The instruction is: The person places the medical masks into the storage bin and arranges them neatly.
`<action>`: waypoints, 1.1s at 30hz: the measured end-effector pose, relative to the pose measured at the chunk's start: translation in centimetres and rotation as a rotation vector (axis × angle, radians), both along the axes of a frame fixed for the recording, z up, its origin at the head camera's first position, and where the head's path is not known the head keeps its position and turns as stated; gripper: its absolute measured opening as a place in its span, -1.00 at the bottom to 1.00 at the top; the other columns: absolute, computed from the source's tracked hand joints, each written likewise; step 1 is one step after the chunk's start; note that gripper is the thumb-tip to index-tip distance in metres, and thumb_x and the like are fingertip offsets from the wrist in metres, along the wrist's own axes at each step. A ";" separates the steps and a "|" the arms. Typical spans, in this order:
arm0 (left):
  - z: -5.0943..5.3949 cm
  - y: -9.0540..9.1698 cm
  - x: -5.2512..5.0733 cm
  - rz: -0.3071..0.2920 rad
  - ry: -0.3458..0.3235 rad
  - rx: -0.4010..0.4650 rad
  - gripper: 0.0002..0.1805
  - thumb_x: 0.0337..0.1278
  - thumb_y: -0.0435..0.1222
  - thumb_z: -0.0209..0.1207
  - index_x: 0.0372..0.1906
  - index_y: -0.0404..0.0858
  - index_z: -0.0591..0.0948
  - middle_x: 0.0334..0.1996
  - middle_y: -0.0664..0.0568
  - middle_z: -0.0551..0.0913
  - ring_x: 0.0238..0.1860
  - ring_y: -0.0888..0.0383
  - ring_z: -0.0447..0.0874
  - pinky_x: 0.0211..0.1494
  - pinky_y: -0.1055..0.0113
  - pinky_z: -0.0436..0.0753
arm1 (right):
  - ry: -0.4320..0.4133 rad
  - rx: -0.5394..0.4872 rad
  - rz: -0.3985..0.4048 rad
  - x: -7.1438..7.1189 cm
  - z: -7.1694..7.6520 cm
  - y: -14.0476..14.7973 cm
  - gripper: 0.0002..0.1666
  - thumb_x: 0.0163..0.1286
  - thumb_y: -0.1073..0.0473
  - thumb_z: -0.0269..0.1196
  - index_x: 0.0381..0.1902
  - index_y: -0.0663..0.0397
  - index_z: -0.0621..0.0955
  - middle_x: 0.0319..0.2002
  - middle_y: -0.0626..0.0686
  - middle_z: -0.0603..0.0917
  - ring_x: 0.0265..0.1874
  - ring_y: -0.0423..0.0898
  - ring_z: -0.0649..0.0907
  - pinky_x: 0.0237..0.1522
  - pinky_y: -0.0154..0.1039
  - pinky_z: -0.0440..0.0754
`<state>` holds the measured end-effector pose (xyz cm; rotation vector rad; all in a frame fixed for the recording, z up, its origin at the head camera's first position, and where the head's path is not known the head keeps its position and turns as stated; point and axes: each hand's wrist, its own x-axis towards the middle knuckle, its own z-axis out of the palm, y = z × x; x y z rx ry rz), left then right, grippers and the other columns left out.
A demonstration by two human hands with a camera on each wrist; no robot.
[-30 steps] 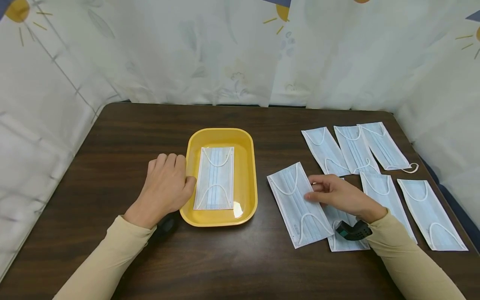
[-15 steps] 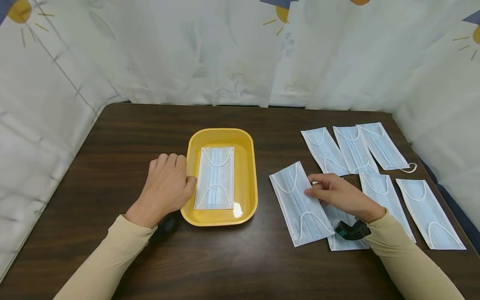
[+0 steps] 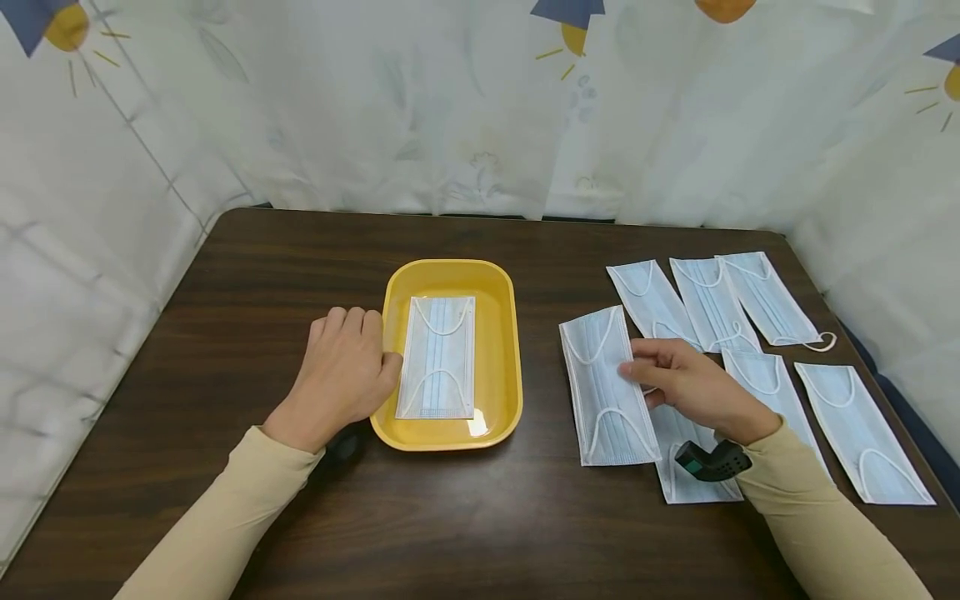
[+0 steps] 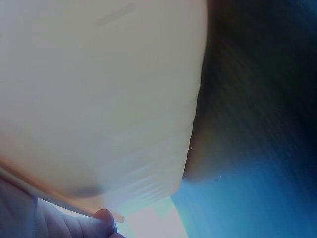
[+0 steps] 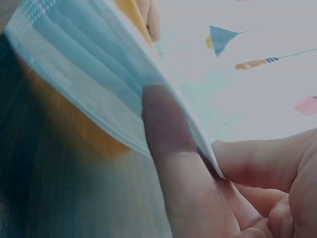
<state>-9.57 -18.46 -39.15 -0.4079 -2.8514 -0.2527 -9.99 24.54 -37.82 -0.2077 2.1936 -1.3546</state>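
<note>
My right hand (image 3: 693, 387) pinches a light blue face mask (image 3: 606, 387) by its right edge, thumb on one face and fingers on the other, as the right wrist view shows. This mask (image 5: 94, 69) is tilted and partly covers another face mask (image 3: 693, 454) lying below the hand. My left hand (image 3: 341, 375) grips the left rim of a yellow tray (image 3: 498, 358); in the left wrist view the thumb tip (image 4: 103, 218) shows at the tray's edge (image 4: 99, 124). Inside the tray, one face mask (image 3: 437, 358) lies flat with its white ear loops on top.
Several more face masks lie on the right of the dark wooden table (image 3: 315, 258), among them a far one (image 3: 772, 296) and a near right one (image 3: 862, 433). A white patterned curtain (image 3: 420, 108) hangs behind the table.
The held mask has turned more upright and its lower end has risen, with the right hand hardly shifting. The left hand keeps its place on the tray; the view has shifted slightly.
</note>
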 end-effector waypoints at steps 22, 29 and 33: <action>0.0 0.0 0.2 0.008 -0.009 -0.004 -0.80 0.15 -0.26 -0.06 -0.49 -0.30 0.37 -0.53 -0.10 0.35 -0.39 -0.09 0.27 -0.24 0.09 0.30 | 0.000 -0.386 -0.080 -0.6 1.5 -1.1 -0.70 0.61 0.20 0.09 0.20 0.16 0.41 -0.36 -0.16 0.55 -0.37 -0.31 0.60 -0.31 -0.39 0.67; 0.0 0.1 0.1 0.006 -0.002 -0.004 -0.81 0.15 -0.26 -0.04 -0.49 -0.30 0.38 -0.53 -0.09 0.35 -0.39 -0.08 0.26 -0.25 0.10 0.30 | 0.000 -0.388 -0.132 -0.8 2.0 -1.2 -0.19 0.61 0.23 0.07 0.58 0.41 -0.04 -0.41 -0.19 0.52 -0.42 -0.30 0.48 -0.32 -0.43 0.64; 0.0 0.1 0.0 0.004 0.002 -0.008 -0.81 0.14 -0.26 -0.04 -0.49 -0.29 0.38 -0.53 -0.09 0.35 -0.40 -0.08 0.26 -0.26 0.11 0.29 | 0.008 -0.420 -0.145 -1.0 2.3 -1.4 -0.14 0.61 0.25 0.07 0.61 0.42 -0.10 -0.41 -0.18 0.53 -0.45 -0.29 0.47 -0.33 -0.45 0.61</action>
